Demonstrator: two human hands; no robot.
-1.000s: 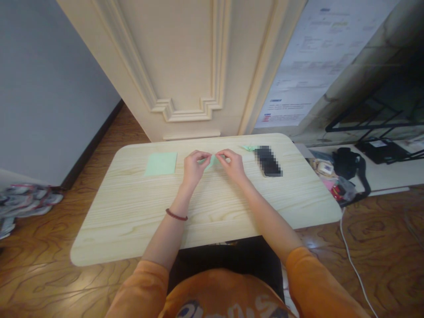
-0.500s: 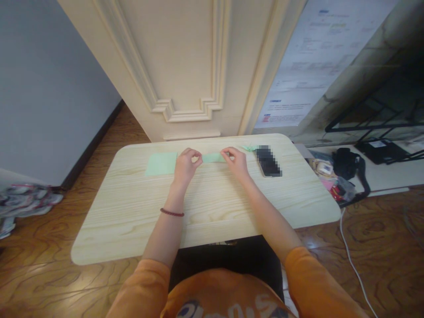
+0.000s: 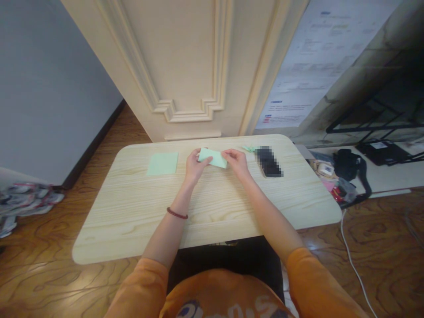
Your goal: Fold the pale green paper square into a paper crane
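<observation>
A small light green sheet of paper (image 3: 212, 157), rectangular and apparently folded, is held between my two hands over the far middle of the table. My left hand (image 3: 195, 165) grips its left end, thumb on top and fingers behind. At the right end, my right hand (image 3: 236, 162) pinches the paper between thumb and fingertips. Left of my hands lies a flat green square of paper (image 3: 162, 163). A small folded green paper piece (image 3: 249, 149) rests beyond my right hand, beside a dark phone (image 3: 269, 162).
The pale wooden table (image 3: 132, 212) has rounded corners and stands against a cream panelled door (image 3: 185, 57). To its right, a low shelf (image 3: 380, 176) carries bags and small items. A white cable (image 3: 354, 260) runs down to the floor.
The paper between my hands has turned so its broad face shows. My left hand has shifted slightly right, with its thumb now over the paper.
</observation>
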